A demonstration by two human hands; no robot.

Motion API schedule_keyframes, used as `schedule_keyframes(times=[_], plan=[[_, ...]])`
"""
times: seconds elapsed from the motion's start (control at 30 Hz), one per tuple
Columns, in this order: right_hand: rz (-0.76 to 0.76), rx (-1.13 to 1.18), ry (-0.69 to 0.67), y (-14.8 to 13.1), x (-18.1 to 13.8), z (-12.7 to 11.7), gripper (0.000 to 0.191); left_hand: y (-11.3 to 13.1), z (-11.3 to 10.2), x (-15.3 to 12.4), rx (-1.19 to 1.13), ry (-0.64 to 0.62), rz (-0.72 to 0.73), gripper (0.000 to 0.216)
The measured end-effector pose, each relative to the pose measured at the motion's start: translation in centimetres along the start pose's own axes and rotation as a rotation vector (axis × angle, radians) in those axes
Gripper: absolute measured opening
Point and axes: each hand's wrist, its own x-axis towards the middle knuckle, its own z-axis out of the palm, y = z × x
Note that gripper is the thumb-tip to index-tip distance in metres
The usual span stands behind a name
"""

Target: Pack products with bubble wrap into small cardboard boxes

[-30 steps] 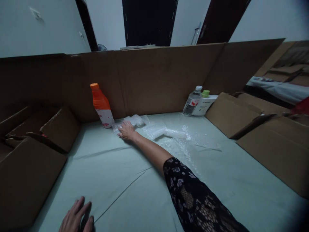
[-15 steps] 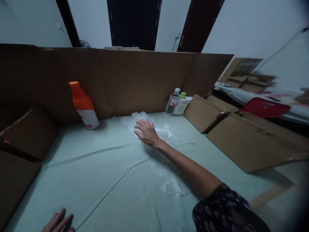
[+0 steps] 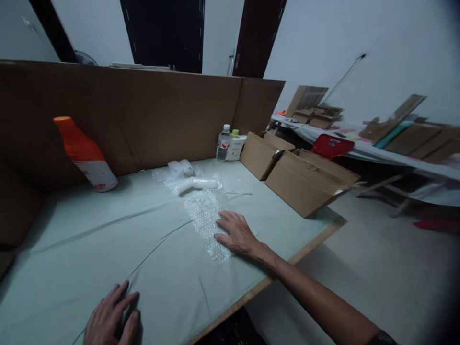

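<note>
My right hand [image 3: 237, 234] lies flat with its fingers spread on the near end of a clear bubble wrap sheet [image 3: 204, 218] spread over the pale green table top [image 3: 108, 249]. Beyond the sheet lie a few rolled bubble wrap bundles [image 3: 190, 180]. My left hand [image 3: 110, 318] rests palm down on the table near its front edge, fingers apart, holding nothing. An orange and white bottle [image 3: 85, 154] leans against the cardboard wall at the far left.
A tall cardboard wall [image 3: 161, 115] rings the back of the table. A water bottle [image 3: 223, 143] and a white bottle with a green cap [image 3: 237, 144] stand at the back right. Cardboard boxes [image 3: 305, 179] sit along the right edge. A second table [image 3: 377, 148] with cardboard stands beyond.
My right hand has drawn back from the bundles near the orange bottle to the near end of the bubble wrap sheet. The view has swung to the right. My left hand stays on the table.
</note>
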Motion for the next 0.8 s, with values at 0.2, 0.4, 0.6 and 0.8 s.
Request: schedule_keyframes(times=[0.2,0.4,0.6,0.8], plan=[[-0.148,-0.008,-0.024,-2.5,-0.5,1.3,0.036,2.1,-1.6,1.3,-0.021,0.108,-0.043,0.024],[-0.169,-0.001,-0.023,-6.2,-0.1,2.1,0.011,2.5,-1.5,1.5,-0.025,0.164,-0.054,0.027],[-0.201,0.203,0.096,-7.4,-0.4,0.4,0.025,2.2,-1.3,0.9,-0.095,0.163,-0.152,0.028],[0.247,0.061,0.077,-1.5,0.0,-0.5,0.028,4.2,-1.6,2.4,-0.169,0.149,-0.153,0.031]])
